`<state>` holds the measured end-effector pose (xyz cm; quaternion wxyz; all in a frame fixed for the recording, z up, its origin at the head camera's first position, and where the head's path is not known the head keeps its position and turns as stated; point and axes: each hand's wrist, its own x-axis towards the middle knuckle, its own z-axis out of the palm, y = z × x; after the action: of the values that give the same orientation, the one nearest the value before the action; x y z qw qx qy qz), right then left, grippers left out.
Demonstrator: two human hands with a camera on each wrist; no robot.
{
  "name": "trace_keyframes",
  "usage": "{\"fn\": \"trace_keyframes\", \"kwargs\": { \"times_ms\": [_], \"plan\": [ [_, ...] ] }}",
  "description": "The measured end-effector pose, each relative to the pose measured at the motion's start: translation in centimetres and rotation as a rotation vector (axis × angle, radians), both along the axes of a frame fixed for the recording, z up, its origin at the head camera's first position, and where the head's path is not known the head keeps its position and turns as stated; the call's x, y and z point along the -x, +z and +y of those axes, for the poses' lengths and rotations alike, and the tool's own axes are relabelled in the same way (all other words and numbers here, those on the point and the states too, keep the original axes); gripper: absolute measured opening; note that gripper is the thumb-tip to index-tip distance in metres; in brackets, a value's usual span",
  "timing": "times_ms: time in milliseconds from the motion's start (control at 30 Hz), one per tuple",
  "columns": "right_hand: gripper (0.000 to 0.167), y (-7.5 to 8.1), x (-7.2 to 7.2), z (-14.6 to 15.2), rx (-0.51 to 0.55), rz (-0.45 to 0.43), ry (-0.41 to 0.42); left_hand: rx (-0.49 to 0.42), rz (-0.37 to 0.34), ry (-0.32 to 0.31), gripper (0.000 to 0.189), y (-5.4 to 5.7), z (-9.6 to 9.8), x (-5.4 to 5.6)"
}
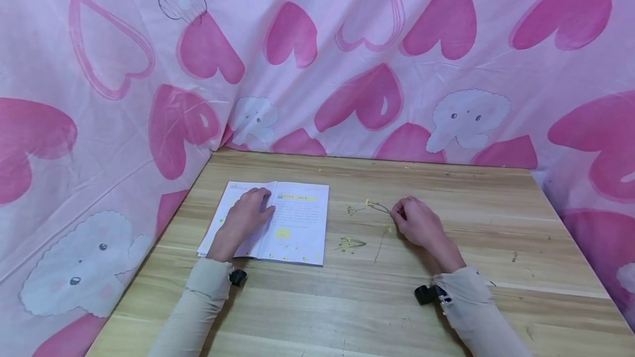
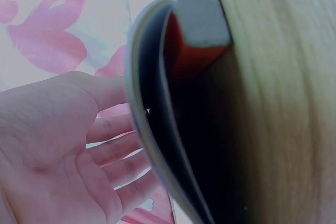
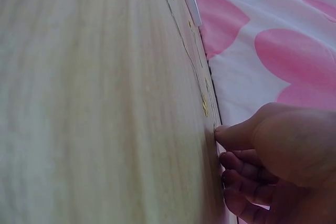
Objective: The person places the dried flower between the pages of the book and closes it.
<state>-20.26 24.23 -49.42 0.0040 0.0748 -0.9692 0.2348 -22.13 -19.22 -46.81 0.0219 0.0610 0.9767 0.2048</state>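
Note:
An open book [image 1: 302, 222] with yellow print lies on the wooden table. Over its left page rests my left hand [image 1: 245, 214], fingers loosely bent. In the left wrist view, the left hand [image 2: 58, 150] has its fingers extended behind the curved pages [image 2: 137, 77]. To the right of the book, my right hand [image 1: 420, 222] pinches the stem end of a dried flower sprig [image 1: 380, 207] between thumb and forefinger, low over the table. The right wrist view shows the right hand [image 3: 283, 150] with its thumb at the tabletop; the pinched stem is barely visible there.
Between book and right hand lie a small yellow sprig [image 1: 351, 210], a bushier sprig [image 1: 350, 243] and a long thin stem [image 1: 381, 247] with a flower tip. Dark bits [image 1: 514, 257] dot the table's right side. A pink heart-patterned curtain [image 1: 297, 98] borders the table.

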Motion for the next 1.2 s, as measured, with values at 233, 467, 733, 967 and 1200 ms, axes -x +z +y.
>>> {"fn": "trace_keyframes", "kwargs": {
  "times_ms": [233, 467, 733, 967, 1200],
  "plan": [
    [0.013, 0.17, -0.1, -0.2, 0.01, -0.008, -0.007, -0.004, 0.0, -0.008, 0.05, 0.04, -0.03, -0.04],
    [0.01, 0.72, -0.14, -0.68, -0.032, -0.016, -0.016, -0.01, -0.004, -0.008, 0.051, 0.05, -0.04, -0.07],
    [0.01, 0.82, -0.21, -0.71, -0.099, 0.004, 0.002, -0.005, 0.0, -0.016, 0.05, 0.01, 0.01, -0.04],
    [0.011, 0.57, -0.23, -0.8, -0.098, 0.012, 0.018, -0.007, -0.004, -0.013, 0.05, 0.0, 0.07, -0.03],
    [0.009, 0.7, -0.13, -0.73, -0.044, 0.006, 0.013, -0.001, -0.005, -0.015, 0.05, -0.09, 0.01, 0.02]
  ]
}}
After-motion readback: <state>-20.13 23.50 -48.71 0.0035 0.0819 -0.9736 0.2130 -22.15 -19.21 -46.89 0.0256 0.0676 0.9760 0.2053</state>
